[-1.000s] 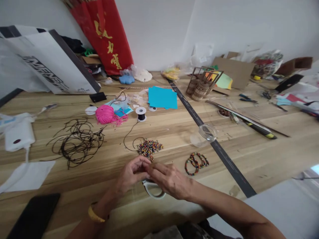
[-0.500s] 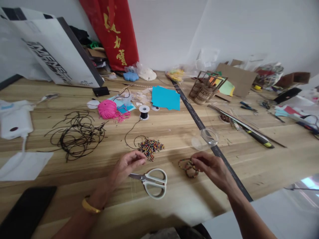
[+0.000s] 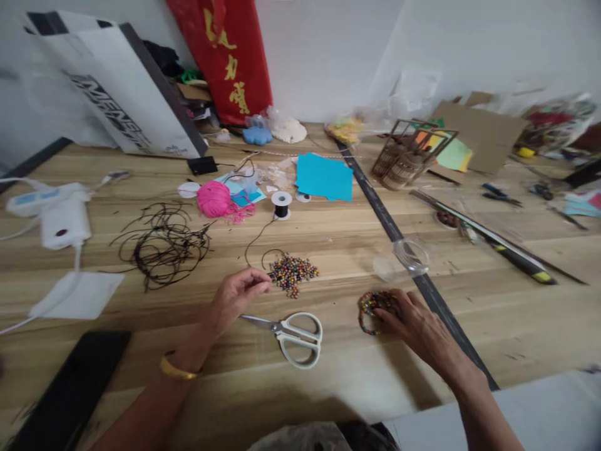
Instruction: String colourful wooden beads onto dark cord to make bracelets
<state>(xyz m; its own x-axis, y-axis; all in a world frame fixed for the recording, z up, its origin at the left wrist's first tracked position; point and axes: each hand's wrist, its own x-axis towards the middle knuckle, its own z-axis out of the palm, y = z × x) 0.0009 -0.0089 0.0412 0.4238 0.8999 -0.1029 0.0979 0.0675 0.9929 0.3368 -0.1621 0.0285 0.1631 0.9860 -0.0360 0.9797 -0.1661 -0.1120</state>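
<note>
Splitting from your left hand (image 3: 239, 293), which curls beside the loose beads (image 3: 293, 274), your right hand (image 3: 417, 319) is now down on the bracelets (image 3: 374, 299) right of the scissors (image 3: 277, 326), can't tell if either's gripping, so they're probably your focus.

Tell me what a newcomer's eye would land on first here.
Probably the tall red bag with gold lettering, at the back left. Next, the bright blue sheets mid-scene and the pink yarn to their left. Nearer, multicoloured beads lie beside the left hand, with beaded bracelets at the right hand.
</note>
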